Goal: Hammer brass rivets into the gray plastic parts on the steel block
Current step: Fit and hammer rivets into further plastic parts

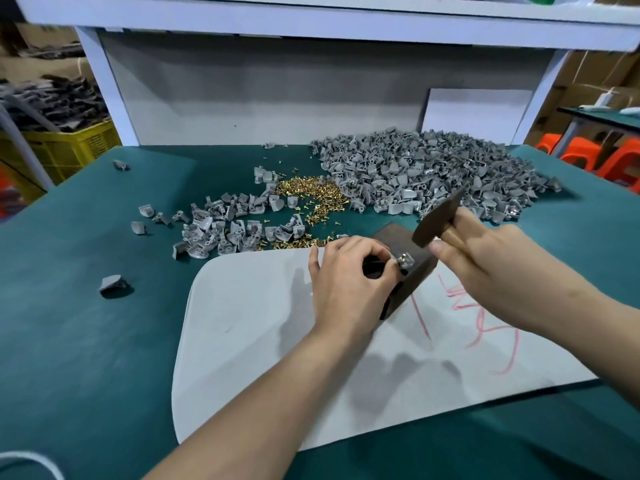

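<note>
L hand: centre of frame, fingers curled, thumb and fingertips pinching a part on the block.
R hand: right of centre, clenched round the hammer handle; head raised, tilted, above and just right of the part, not touching it.
Part: small, gray, sits on the near top edge of the block, mostly hidden by L fingers.
Rivet: shiny bit on the part; can't tell how deep it sits.
Block: dark, centre-right, standing on the board, corner toward the camera.
Board: pale gray, rounded corners, lower centre on the table; red scribbles at its right.
Table: green top.
Big pile: gray parts, upper right of the table, behind the hammer.
Small pile: gray parts, left of centre, just beyond the board edge.
Loose rivets: brass, between the two piles, trailing down to the board edge.
Strays: one part at left, well apart; another upper left.
Bkgd: yellow crate far left, orange stools far right.
</note>
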{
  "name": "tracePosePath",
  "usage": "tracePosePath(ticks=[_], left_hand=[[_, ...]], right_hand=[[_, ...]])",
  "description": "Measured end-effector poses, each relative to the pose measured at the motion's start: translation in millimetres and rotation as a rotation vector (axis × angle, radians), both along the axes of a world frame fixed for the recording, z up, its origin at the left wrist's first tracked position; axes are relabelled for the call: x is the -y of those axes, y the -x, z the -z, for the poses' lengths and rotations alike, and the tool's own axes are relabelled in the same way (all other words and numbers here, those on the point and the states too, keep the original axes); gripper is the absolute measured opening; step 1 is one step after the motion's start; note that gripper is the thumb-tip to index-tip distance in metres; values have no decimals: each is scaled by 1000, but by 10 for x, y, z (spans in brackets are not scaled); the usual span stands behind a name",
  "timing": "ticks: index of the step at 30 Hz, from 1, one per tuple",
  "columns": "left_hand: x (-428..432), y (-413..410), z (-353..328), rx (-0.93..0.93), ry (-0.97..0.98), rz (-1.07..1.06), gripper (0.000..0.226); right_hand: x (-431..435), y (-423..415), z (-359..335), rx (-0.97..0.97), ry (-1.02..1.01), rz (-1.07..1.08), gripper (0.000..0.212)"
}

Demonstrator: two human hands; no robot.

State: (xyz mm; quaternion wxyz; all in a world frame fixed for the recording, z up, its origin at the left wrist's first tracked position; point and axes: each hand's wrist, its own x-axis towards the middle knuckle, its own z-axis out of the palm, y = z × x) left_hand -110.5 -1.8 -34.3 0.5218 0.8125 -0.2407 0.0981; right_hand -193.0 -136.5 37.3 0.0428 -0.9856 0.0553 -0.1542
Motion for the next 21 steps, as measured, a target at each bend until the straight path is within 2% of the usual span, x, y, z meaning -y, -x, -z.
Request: tracePosePath(ticks=[3,7,8,13,15,21], left_hand=[[10,12,-4,31,-32,-8,16],[13,28,9,86,-50,-11,8],[13,33,11,89,-51,-9,8],[-5,21,21,87,-54,13,4],[-12,8,28,94,-54,23,6],[6,0,55,92,-35,3,5]], right_hand=[[-47,64,16,-18,109,-22,47],[-2,136,130,-43,166,-31,25],[11,153,146,-58,161,-38,25],[104,199,209,-50,328,-54,55],[141,193,137,-1,426,-128,56],[298,123,177,206,468,-442,43]])
